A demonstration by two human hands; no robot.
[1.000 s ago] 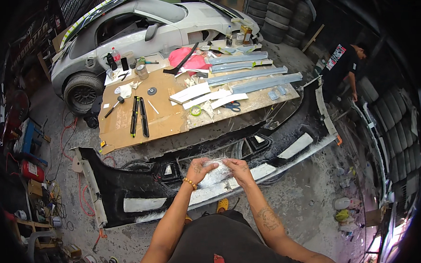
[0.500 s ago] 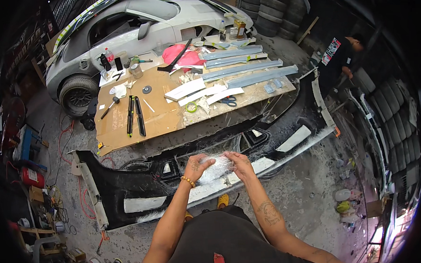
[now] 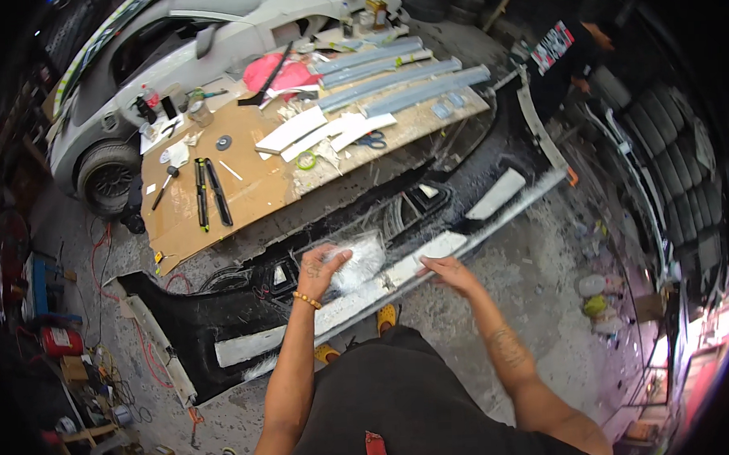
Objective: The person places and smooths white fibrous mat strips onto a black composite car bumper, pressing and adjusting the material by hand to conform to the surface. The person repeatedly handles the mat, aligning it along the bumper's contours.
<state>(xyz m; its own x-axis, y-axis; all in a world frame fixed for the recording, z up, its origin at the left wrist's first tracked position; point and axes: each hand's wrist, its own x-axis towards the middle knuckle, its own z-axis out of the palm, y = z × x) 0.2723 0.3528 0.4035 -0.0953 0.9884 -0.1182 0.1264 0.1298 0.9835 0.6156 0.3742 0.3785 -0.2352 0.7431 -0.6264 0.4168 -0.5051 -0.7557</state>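
My left hand (image 3: 320, 264) pinches the left edge of a tuft of white fiberglass mat (image 3: 360, 263), its loose strands spreading out to the right. Beneath it lies a long black car bumper (image 3: 198, 320) with white strips along its near side. My right hand (image 3: 454, 274) is apart from the mat, at the near edge of a white strip (image 3: 445, 246) on the bumper. Its fingers point left with nothing visible in them; whether they touch the strip I cannot tell.
Beyond the bumper, a low table with cardboard (image 3: 252, 175) bears grey-blue strips (image 3: 424, 93), scissors (image 3: 371, 140), green tape (image 3: 305, 160) and a mallet (image 3: 164, 186). A grey car (image 3: 218, 43) stands behind. At right a person in black (image 3: 556, 56) works. A red canister (image 3: 60, 341) sits left.
My right hand has let go of the fiberglass mat and moved right, down to the bumper's white strip. My left hand keeps the mat. The whole view has shifted and tilted.
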